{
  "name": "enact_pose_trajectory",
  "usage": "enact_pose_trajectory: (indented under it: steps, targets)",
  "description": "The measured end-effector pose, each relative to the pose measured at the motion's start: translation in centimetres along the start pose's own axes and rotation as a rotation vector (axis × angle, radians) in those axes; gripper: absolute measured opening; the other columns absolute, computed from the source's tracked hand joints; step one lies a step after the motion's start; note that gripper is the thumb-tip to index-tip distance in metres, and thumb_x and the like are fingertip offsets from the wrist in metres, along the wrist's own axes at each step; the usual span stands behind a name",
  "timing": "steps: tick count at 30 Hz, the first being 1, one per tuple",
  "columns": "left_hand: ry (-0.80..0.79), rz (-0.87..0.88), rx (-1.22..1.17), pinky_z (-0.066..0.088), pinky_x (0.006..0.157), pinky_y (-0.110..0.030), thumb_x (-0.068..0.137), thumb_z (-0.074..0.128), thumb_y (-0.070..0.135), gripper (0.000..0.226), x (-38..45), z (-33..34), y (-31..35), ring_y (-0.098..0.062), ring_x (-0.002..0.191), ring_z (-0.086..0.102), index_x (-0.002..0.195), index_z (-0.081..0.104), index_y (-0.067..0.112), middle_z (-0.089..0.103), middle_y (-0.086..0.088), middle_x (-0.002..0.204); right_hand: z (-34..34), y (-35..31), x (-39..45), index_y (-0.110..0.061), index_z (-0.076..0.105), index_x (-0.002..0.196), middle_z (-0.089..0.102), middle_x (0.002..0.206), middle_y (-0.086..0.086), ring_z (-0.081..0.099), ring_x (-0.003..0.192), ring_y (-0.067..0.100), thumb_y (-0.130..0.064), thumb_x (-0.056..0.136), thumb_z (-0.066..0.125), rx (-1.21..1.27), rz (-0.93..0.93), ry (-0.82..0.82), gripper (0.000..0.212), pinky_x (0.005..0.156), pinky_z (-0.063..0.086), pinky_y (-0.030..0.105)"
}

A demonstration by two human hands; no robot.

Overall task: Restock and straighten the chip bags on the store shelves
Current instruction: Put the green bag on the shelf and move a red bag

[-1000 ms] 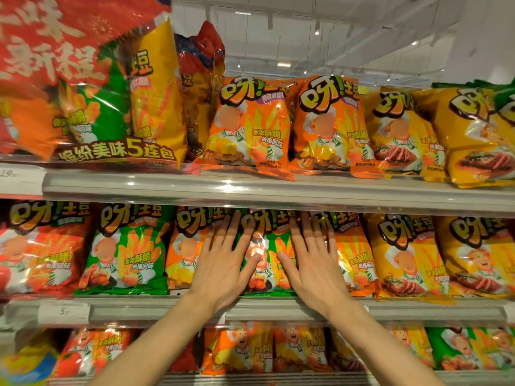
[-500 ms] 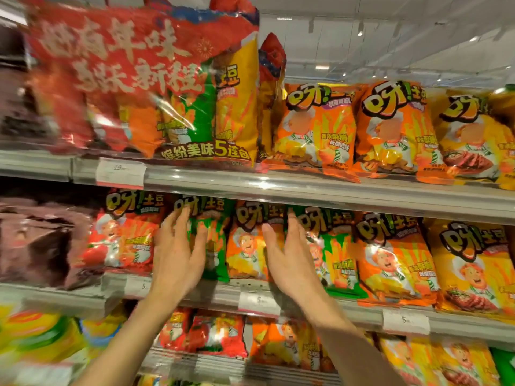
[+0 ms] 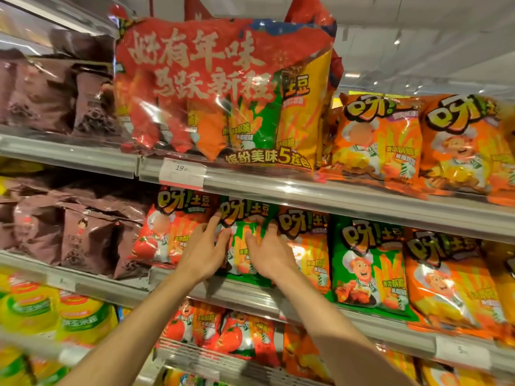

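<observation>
The green chip bag (image 3: 246,240) stands upright between your hands; your left hand (image 3: 204,250) and right hand (image 3: 271,253) flank it, fingers spread against its edges; both equally near.

Two hands reach to the middle shelf (image 3: 362,215): the left hand (image 3: 204,256) and the right hand (image 3: 271,256). That shelf's front row shows five upright chip bags: one red bag (image 3: 164,232), two green bags (image 3: 245,218) (image 3: 367,263) and two orange bags (image 3: 306,240) (image 3: 451,282). On the shelf above stand one big red multipack (image 3: 223,90) and two orange bags (image 3: 376,135) (image 3: 468,146). Two price tags (image 3: 182,174) (image 3: 462,351) show clearly.
</observation>
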State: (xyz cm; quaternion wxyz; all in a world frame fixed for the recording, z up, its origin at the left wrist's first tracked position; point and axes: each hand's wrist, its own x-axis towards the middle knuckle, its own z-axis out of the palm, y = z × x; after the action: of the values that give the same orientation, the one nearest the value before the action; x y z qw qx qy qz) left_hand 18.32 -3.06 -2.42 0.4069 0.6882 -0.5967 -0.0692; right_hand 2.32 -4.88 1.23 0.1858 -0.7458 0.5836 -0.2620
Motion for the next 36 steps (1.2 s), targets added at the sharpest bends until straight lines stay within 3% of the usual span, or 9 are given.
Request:
enact_pose_trajectory:
  steps: [7,11,16,22,26,31,34,36]
  targets:
    - [-0.036,0.049,-0.024,0.047,0.061,-0.034,0.106,0.034,0.045,0.054,0.4,0.1,0.3,-0.013,0.072,0.061,0.154,0.027,0.022,0.068,-0.001,0.085,0.9,0.2,0.4,-0.008,0.019,0.157,0.057,0.136,0.019,0.054,0.125,0.036,-0.050,0.103,0.042,-0.021,0.002,0.034,0.072,0.097,0.048,0.040]
    - [-0.016,0.060,-0.092,0.052,0.081,-0.038,0.105,0.037,0.048,0.058,0.5,0.0,0.2,-0.012,0.089,0.054,0.156,0.025,0.025,0.055,0.006,0.102,0.7,0.3,0.5,-0.010,0.026,0.154,0.060,0.134,0.015,0.057,0.122,0.034,-0.050,0.101,0.046,0.055,0.000,0.056,0.070,0.092,0.049,0.039]
    - [0.040,0.020,-0.145,0.037,0.092,-0.030,0.102,0.038,0.057,0.060,0.7,-0.4,-0.3,-0.024,0.127,0.050,0.156,0.024,0.035,0.052,-0.007,0.141,0.1,0.3,0.6,-0.011,0.030,0.154,0.057,0.138,0.013,0.055,0.124,0.031,-0.053,0.100,0.048,0.158,-0.049,0.084,0.071,0.096,0.048,0.038]
    - [0.068,0.025,-0.201,0.031,0.098,-0.028,0.099,0.038,0.061,0.064,-0.1,-0.9,-0.3,-0.020,0.138,0.041,0.156,0.023,0.036,0.044,-0.005,0.151,-0.3,0.6,0.4,-0.017,0.023,0.158,0.046,0.151,0.009,0.043,0.138,0.027,-0.058,0.097,0.049,0.223,-0.101,0.099,0.078,0.111,0.040,0.042]
    - [0.106,0.045,-0.248,0.031,0.101,-0.029,0.096,0.040,0.067,0.066,-1.6,-1.1,-0.1,-0.015,0.139,0.039,0.155,0.024,0.041,0.039,0.000,0.155,-0.9,1.4,-0.7,-0.019,0.021,0.158,0.042,0.155,0.006,0.046,0.136,0.022,-0.063,0.095,0.050,0.269,-0.141,0.088,0.083,0.111,0.041,0.043]
    - [0.144,0.077,-0.265,0.033,0.097,-0.029,0.094,0.045,0.067,0.062,-4.7,-1.2,1.2,-0.004,0.126,0.041,0.151,0.024,0.054,0.043,0.006,0.149,-1.9,3.2,-3.4,-0.030,0.021,0.159,0.045,0.150,-0.002,0.049,0.127,0.010,-0.062,0.093,0.054,0.342,-0.181,0.079,0.080,0.105,0.045,0.035]
    - [0.133,0.098,-0.279,0.034,0.090,-0.018,0.093,0.046,0.066,0.062,-6.7,-0.7,2.1,0.020,0.114,0.037,0.150,0.026,0.056,0.046,0.011,0.142,-2.6,4.5,-5.4,-0.041,0.019,0.157,0.048,0.145,-0.007,0.049,0.119,0.004,-0.063,0.091,0.056,0.406,-0.164,0.062,0.079,0.101,0.044,0.029]
    - [0.117,0.103,-0.295,0.032,0.088,-0.015,0.093,0.047,0.065,0.061,-8.0,-0.2,2.7,0.025,0.107,0.035,0.150,0.026,0.056,0.046,0.012,0.139,-2.9,5.7,-6.6,-0.048,0.018,0.155,0.050,0.138,-0.011,0.051,0.120,0.004,-0.066,0.090,0.056,0.423,-0.136,0.063,0.078,0.101,0.045,0.030]
